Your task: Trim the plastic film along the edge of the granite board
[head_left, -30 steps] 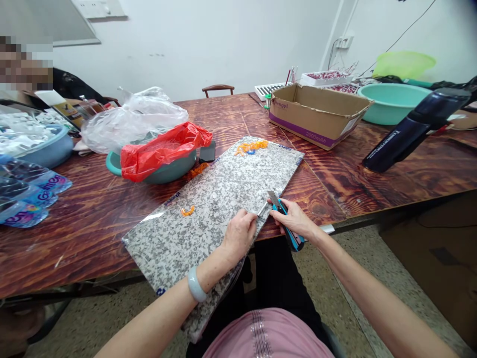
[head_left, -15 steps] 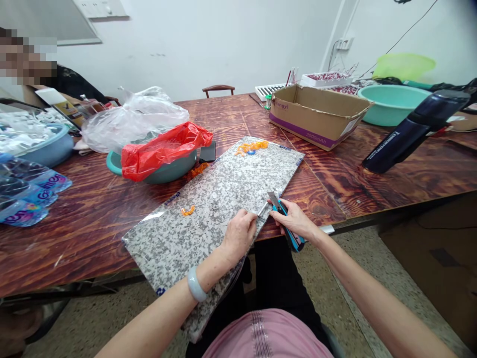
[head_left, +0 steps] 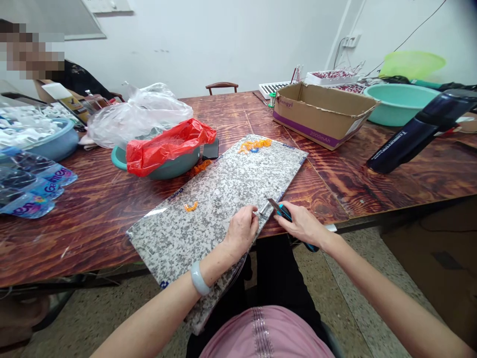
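My right hand (head_left: 302, 222) is wrapped round a blue and black utility knife (head_left: 283, 213), its blade out and pointing left. Close by, the fingers of my left hand (head_left: 243, 227) are closed on a small silvery rod-like piece (head_left: 265, 208) at the near edge of a speckled grey board (head_left: 208, 199). The blade tip is right beside that piece; whether they touch I cannot tell. Orange plastic pieces (head_left: 191, 206) lie on the board to the left, with a cluster of orange pieces (head_left: 257, 144) at its far end.
Behind the board stands a green basin (head_left: 175, 166) with a red plastic bag (head_left: 169, 146). To the right are a cardboard box (head_left: 316, 119), a dark flask (head_left: 413, 134) and a mint basin (head_left: 402, 107). Bottles (head_left: 40, 186) lie at left, near a blue basin (head_left: 61, 141). A person (head_left: 80, 79) sits behind.
The knife has turned in my right hand, so its blade now lies flatter and points more to the left. My left hand stays near the board's edge. The whole view has shifted slightly.
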`<state>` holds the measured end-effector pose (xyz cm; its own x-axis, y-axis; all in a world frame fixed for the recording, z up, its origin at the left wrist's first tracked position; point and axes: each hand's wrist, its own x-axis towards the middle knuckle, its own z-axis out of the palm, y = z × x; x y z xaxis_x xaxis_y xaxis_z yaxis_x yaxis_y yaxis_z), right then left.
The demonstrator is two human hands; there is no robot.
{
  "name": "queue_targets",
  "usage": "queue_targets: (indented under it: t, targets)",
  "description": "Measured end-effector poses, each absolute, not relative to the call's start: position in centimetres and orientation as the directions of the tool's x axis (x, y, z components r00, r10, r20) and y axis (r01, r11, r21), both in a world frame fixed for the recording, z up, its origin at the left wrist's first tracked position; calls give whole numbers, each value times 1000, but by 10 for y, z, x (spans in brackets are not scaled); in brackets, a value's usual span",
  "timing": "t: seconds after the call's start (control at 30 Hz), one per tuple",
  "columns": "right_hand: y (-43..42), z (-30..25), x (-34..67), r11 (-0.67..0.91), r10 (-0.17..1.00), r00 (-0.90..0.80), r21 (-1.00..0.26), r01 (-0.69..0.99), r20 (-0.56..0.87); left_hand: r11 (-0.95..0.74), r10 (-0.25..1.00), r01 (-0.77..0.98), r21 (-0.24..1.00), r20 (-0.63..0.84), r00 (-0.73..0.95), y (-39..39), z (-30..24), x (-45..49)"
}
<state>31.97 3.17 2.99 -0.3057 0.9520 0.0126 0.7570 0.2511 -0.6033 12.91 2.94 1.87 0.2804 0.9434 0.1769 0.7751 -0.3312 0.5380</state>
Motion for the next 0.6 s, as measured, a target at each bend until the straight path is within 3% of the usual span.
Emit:
queue_targets:
  t: [0.23,0.6]
  targets:
    - [16,32,307,312,929,-347,-233,921,-131,-331,944,780,531,187,273,27,20,130]
    - [14,33,298,326,931,-329,-43,944,-159,-330,944,798,504,180,277,27,18,130]
